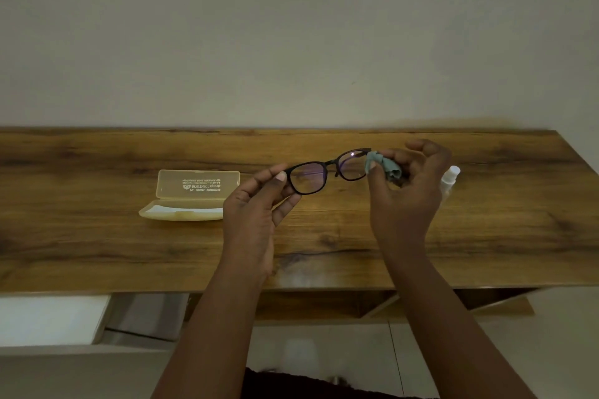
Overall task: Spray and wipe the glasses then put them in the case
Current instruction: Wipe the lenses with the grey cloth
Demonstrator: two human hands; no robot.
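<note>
Black-framed glasses (329, 171) are held up above the wooden table (324, 236). My left hand (256, 204) pinches their left end between thumb and fingers. My right hand (408, 185) grips a small pale-green cloth (381, 165) pressed against the outer edge of the right lens. A translucent yellow case (191, 196) lies open on the table to the left, lid tilted back, apart from both hands. A small white spray bottle (451, 178) stands behind my right hand, partly hidden by it.
The table runs along a plain wall; its right end is at the far right. Below the front edge are a white box (48, 321) at the left and open wooden shelving (372, 304) underneath.
</note>
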